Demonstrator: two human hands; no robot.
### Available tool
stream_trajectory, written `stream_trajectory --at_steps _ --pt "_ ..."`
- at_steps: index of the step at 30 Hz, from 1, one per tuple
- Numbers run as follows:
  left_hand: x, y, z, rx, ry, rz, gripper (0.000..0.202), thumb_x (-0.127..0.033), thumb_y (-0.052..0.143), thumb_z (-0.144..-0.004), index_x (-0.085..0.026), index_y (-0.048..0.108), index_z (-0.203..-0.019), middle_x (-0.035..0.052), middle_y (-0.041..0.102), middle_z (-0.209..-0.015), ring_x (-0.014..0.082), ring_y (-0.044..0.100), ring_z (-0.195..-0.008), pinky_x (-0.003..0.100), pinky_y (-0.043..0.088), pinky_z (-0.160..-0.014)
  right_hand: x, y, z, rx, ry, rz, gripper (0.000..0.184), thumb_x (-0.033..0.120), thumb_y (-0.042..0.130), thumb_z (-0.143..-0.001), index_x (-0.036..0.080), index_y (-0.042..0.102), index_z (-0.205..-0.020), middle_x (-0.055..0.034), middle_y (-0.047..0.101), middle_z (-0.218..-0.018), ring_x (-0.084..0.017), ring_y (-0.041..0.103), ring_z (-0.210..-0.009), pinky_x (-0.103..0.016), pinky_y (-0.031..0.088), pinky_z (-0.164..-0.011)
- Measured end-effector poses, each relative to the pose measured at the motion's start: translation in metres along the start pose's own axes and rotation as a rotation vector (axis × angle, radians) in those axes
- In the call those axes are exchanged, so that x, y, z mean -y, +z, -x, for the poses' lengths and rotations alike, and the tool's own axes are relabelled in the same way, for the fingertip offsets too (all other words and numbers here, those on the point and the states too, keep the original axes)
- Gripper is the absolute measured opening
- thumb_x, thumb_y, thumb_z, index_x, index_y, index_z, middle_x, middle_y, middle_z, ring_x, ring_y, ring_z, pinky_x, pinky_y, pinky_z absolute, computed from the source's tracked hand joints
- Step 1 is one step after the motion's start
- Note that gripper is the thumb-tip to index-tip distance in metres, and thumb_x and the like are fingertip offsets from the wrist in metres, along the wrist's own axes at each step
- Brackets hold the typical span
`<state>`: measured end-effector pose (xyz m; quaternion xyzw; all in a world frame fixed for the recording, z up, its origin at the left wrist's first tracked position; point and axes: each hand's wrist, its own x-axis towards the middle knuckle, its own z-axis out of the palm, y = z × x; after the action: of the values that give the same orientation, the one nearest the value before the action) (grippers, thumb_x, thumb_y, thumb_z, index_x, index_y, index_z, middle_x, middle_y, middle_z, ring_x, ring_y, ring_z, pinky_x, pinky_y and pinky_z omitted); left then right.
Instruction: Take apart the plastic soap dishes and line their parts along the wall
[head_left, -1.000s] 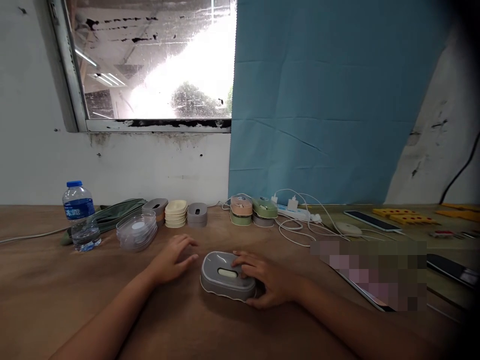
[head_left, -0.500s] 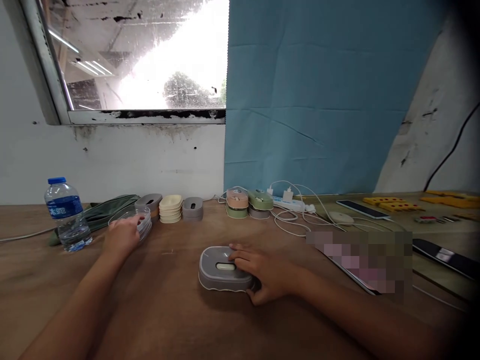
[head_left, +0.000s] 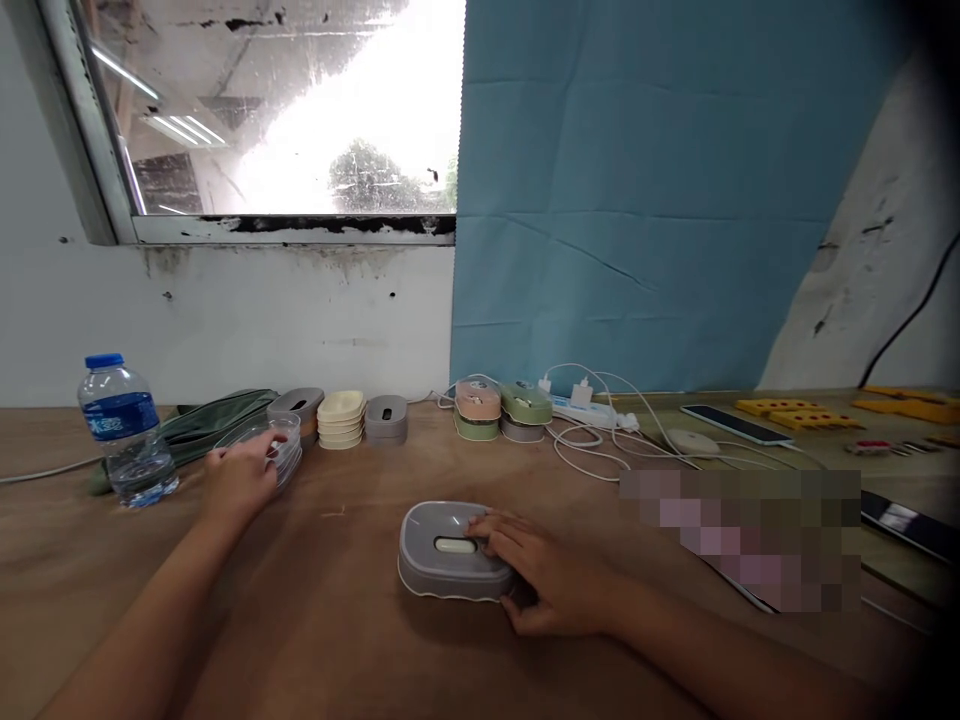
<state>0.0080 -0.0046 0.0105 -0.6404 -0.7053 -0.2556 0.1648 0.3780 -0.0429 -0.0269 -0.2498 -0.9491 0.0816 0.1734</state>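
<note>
Right hand (head_left: 556, 575) clasps right end of gray box (head_left: 448, 570).

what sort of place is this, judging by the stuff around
Probably a small workshop or workroom: cream trays stand stacked on a wooden table, a power strip lies at the back, and the window frame looks worn.
</note>
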Motion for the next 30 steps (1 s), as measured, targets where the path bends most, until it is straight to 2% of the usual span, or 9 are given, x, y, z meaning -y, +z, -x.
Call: stream_trajectory --at_steps 3,6,10,14,19,22,24,27,30 --pt "0.003 0.0 0.0 -0.038 -0.086 0.088 0.028 -0.012 0.049 -0.066 -0.024 0.058 -0.089 -0.0004 0.068 -0.08 0.0208 0.06 -0.083 0.032 0.03 -0.074 0.0 0.001 0.0 -0.02 0.007 -0.031 0.04 0.016 0.055 -0.059 0.017 0.049 -0.098 -0.0115 0.05 -0.118 -0.026 0.041 -0.116 -0.041 0.029 -0.101" --pt "0.004 0.0 0.001 -0.076 -0.144 0.167 0.021 -0.016 0.052 -0.069 -0.023 0.057 -0.088 -0.0007 0.067 -0.081 0.019 0.061 -0.077 0.033 0.03 -0.078 -0.001 0.002 0.001 -0.006 0.028 -0.044 0.041 0.016 0.055 -0.059 0.017 0.048 -0.099 -0.0121 0.049 -0.119 -0.026 0.041 -0.117 -0.041 0.027 -0.103" --pt "-0.005 0.002 0.008 -0.222 -0.084 0.26 0.019 -0.022 0.052 -0.075 -0.021 0.054 -0.094 0.0025 0.066 -0.088 0.0175 0.062 -0.072 0.037 0.03 -0.084 -0.005 0.002 0.001 -0.017 0.012 -0.061 0.042 0.016 0.056 -0.059 0.018 0.048 -0.101 -0.0119 0.05 -0.119 -0.026 0.041 -0.117 -0.042 0.025 -0.103" --pt "-0.033 0.007 0.023 -0.369 -0.014 0.38 0.02 -0.027 0.052 -0.077 -0.018 0.052 -0.096 0.0058 0.063 -0.095 0.0169 0.06 -0.071 0.041 0.033 -0.085 -0.009 0.001 0.001 0.006 -0.038 -0.052 0.041 0.017 0.057 -0.061 0.017 0.05 -0.101 -0.0125 0.05 -0.12 -0.025 0.041 -0.117 -0.042 0.027 -0.103" --pt "-0.087 0.001 0.029 -0.439 -0.067 0.985 0.031 -0.032 0.057 -0.075 -0.02 0.046 -0.1 0.0047 0.056 -0.096 0.0113 0.054 -0.07 0.025 0.044 -0.067 -0.008 -0.002 0.004 0.01 -0.058 -0.019 0.048 0.019 0.06 -0.064 0.015 0.047 -0.11 -0.0148 0.046 -0.124 -0.026 0.04 -0.117 -0.041 0.031 -0.1" --pt "-0.113 -0.006 0.026 -0.36 -0.133 1.426 0.036 -0.034 0.059 -0.074 -0.023 0.04 -0.102 0.0017 0.055 -0.093 0.0075 0.053 -0.064 0.022 0.045 -0.062 0.003 -0.006 0.006 -0.101 -0.061 0.001 0.069 0.025 0.06 -0.067 0.015 0.029 -0.128 -0.0166 0.03 -0.136 -0.026 0.033 -0.124 -0.04 0.033 -0.099" --pt "-0.122 -0.006 0.025 -0.219 -0.18 1.667 0.039 -0.038 0.061 -0.072 -0.024 0.038 -0.101 0.0008 0.056 -0.092 0.0056 0.051 -0.055 0.021 0.045 -0.056 0.012 -0.012 0.005 -0.218 -0.095 0.081 0.075 0.026 0.058 -0.069 0.016 0.019 -0.133 -0.0163 0.024 -0.14 -0.026 0.028 -0.127 -0.04 0.032 -0.1" --pt "-0.124 0.004 0.03 0.02 -0.252 1.864 0.044 -0.042 0.064 -0.068 -0.023 0.038 -0.098 0.0006 0.059 -0.09 0.0042 0.048 -0.048 0.02 0.042 -0.049 0.026 -0.022 -0.004 -0.362 -0.142 0.281 0.065 0.021 0.052 -0.072 0.019 0.025 -0.131 -0.0128 0.024 -0.14 -0.026 0.026 -0.127 -0.041 0.032 -0.1" --pt "-0.121 0.018 0.039 0.211 -0.342 1.928 0.049 -0.042 0.069 -0.063 -0.021 0.04 -0.096 0.0008 0.061 -0.087 0.0041 0.049 -0.049 0.018 0.04 -0.048 0.033 -0.029 -0.015 -0.383 -0.128 0.4 0.059 0.02 0.052 -0.071 0.022 0.034 -0.128 -0.0099 0.022 -0.141 -0.029 0.024 -0.128 -0.043 0.028 -0.102"
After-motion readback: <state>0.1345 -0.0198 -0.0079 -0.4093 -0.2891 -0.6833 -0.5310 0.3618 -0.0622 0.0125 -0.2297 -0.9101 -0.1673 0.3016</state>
